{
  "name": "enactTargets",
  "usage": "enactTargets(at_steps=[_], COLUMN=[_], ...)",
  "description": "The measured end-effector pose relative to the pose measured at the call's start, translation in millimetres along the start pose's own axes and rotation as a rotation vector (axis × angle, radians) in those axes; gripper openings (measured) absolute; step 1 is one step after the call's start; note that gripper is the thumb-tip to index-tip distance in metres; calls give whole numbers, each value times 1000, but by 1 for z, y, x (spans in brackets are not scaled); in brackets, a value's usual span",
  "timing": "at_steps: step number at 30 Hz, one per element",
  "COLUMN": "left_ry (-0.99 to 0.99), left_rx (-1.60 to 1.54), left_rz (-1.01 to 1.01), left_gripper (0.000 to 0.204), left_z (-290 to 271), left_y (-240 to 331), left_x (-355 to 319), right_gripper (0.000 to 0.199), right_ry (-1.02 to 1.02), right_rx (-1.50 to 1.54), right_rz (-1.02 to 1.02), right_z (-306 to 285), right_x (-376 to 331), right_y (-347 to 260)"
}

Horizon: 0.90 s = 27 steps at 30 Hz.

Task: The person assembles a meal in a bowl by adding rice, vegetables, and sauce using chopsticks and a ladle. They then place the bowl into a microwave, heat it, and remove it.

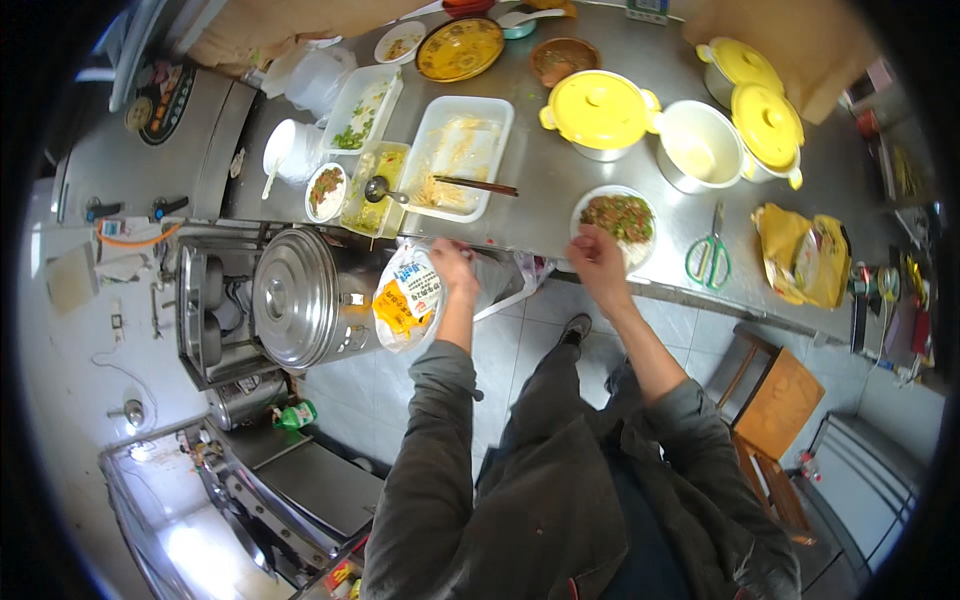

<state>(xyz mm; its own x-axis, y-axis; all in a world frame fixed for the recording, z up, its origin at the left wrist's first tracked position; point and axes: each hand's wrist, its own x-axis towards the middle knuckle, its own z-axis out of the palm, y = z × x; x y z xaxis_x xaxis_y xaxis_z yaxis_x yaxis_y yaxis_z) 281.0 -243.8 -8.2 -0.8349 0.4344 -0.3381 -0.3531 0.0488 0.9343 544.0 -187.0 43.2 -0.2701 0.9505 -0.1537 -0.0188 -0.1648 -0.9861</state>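
Observation:
My left hand (455, 266) is at the counter's front edge, its fingers curled, beside a white plastic bag (415, 282) with an orange-yellow patch. Whether those fingers grip anything is hidden. My right hand (598, 262) has its fingers drawn together at the near left rim of a white bowl (640, 255). Chopped green and brownish-red topping (618, 215) lies over white food in that bowl; anything between the right fingers is too small to make out. Green-handled scissors (708, 258) lie right of the bowl. Chopsticks (478, 186) rest across a white tray (505, 130) with pale shreds.
A container of yellowish-green food (372, 218) holds a ladle (378, 190). Yellow-lidded pots (598, 108) and an uncovered white pot (697, 150) stand behind the bowl. A yellow package (800, 255) lies right. Below are a large lidded steel pot (293, 297) and a wooden chair (775, 400).

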Motion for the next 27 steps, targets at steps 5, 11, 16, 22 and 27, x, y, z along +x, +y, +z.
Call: enactTargets(at_steps=[5, 11, 16, 22, 27], left_ry=[-152, -44, -500, -141, -283], left_rx=[-260, -448, -24, 64, 160], left_rz=[3, -205, -364, -61, 54], left_gripper=[15, 10, 21, 16, 30], left_z=[-16, 25, -24, -39, 12], left_y=[19, -6, -9, 22, 32], left_x=[86, -10, -33, 69, 140], right_gripper=[53, 34, 16, 23, 21], right_ry=[-67, 91, 26, -121, -28], right_rx=[341, 609, 293, -76, -378], right_rz=[342, 306, 73, -134, -253], right_z=[103, 111, 140, 163, 169], right_x=[73, 140, 140, 122, 113], right_y=[-3, 5, -29, -49, -73])
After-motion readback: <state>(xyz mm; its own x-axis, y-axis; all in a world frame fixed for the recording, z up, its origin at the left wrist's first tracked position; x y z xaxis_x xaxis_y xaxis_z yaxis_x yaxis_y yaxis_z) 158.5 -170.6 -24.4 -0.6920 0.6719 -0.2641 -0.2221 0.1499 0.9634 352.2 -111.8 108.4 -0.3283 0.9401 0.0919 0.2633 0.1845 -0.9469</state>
